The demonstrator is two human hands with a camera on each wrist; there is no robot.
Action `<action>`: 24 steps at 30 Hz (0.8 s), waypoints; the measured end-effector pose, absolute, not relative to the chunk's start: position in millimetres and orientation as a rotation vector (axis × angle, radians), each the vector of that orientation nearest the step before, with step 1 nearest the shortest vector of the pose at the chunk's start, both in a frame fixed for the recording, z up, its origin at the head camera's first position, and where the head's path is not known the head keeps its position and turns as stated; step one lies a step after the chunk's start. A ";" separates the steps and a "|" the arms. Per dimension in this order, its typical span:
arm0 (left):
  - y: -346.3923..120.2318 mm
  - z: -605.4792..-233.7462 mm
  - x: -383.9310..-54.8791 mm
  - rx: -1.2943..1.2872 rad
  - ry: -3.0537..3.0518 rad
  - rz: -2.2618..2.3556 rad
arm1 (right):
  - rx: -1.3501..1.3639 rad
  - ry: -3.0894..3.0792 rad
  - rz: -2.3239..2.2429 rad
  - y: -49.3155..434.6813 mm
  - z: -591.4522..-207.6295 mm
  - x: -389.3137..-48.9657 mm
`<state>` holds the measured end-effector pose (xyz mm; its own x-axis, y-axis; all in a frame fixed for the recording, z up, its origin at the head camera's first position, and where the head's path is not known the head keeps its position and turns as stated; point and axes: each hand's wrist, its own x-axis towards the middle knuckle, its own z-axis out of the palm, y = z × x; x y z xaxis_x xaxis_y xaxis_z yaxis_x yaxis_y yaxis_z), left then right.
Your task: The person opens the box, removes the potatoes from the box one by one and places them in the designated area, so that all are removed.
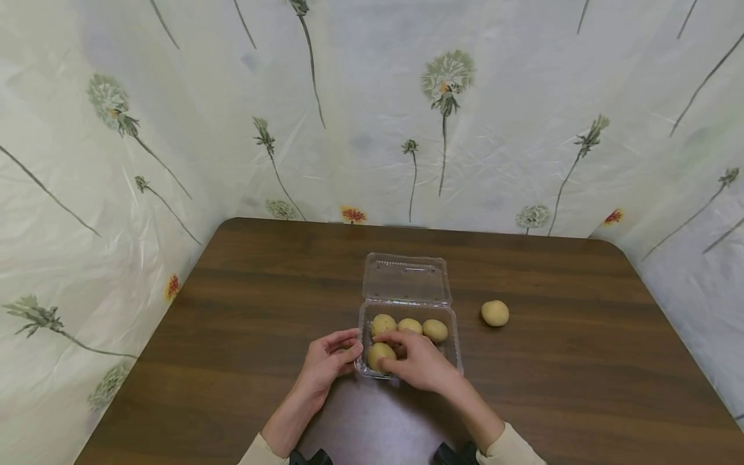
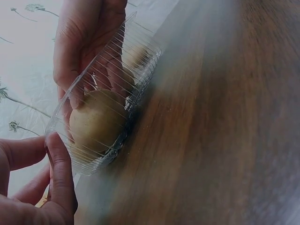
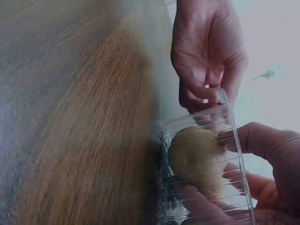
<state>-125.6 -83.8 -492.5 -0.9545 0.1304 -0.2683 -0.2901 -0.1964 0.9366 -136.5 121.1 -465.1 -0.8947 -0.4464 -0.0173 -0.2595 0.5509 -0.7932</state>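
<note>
A clear plastic clamshell container (image 1: 458, 352) sits on the table with its lid (image 1: 407, 278) tilted back. Inside, a row of three potatoes (image 1: 435, 330) lies along the hinge side. Another potato (image 1: 380, 357) is at the near left corner, and my right hand (image 1: 423, 361) grips it, thumb on the near side and fingers beyond. The right wrist view shows this potato (image 3: 192, 152) through the ribbed wall. With thumb and fingers my left hand (image 1: 328, 365) pinches the container's left rim, as the left wrist view shows at the rim (image 2: 56, 117). My right hand partly hides the container's floor.
One loose potato (image 1: 495, 313) lies on the brown wooden table (image 1: 569, 361), right of the container. A plastic sheet (image 1: 372, 129) printed with dandelions hangs behind the table and along both sides. Dark straps (image 1: 456, 454) show at the wrists.
</note>
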 end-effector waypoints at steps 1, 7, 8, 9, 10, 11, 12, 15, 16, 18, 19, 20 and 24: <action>-83.7 -492.5 -125.6 -0.187 1.795 2.229 | -0.598 2.576 -1.255 121.0 -464.9 -136.1; -84.0 -492.7 -125.1 -0.190 1.807 2.222 | -0.616 2.585 -1.279 121.3 -467.4 -135.9; -84.0 -492.8 -125.1 -0.191 1.807 2.222 | -0.616 2.575 -1.294 121.4 -467.9 -136.1; -84.0 -492.9 -125.0 -0.192 1.807 2.223 | -0.619 2.561 -1.312 121.8 -468.0 -136.0; -83.9 -493.0 -125.1 -0.192 1.804 2.226 | -0.621 2.550 -1.327 122.1 -468.2 -136.1; -83.8 -493.0 -125.0 -0.195 1.801 2.227 | -0.622 2.542 -1.337 122.4 -468.3 -136.1; -83.7 -493.1 -125.0 -0.197 1.800 2.228 | -0.624 2.536 -1.345 122.7 -468.3 -136.1; -83.4 -492.7 -124.9 -0.204 1.798 2.227 | -0.639 2.526 -1.363 123.5 -468.8 -136.2; -83.4 -492.5 -125.0 -0.205 1.799 2.227 | -0.643 2.527 -1.364 123.6 -469.0 -136.3; -83.4 -492.1 -125.0 -0.207 1.801 2.225 | -0.648 2.531 -1.368 123.8 -469.2 -136.4; -83.4 -491.7 -125.0 -0.208 1.803 2.224 | -0.648 2.532 -1.370 123.9 -469.4 -136.5; -83.4 -491.4 -125.0 -0.208 1.803 2.224 | -0.647 2.534 -1.369 123.9 -469.6 -136.6; -83.4 -490.9 -124.7 -0.210 1.806 2.218 | -0.639 2.528 -1.374 124.4 -469.5 -136.3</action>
<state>-124.7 -83.4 -490.9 -0.9523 0.1186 -0.2811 -0.2993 -0.1845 0.9362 -136.3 124.4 -469.5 -0.8880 -0.4586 0.0345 -0.2783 0.4761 -0.8342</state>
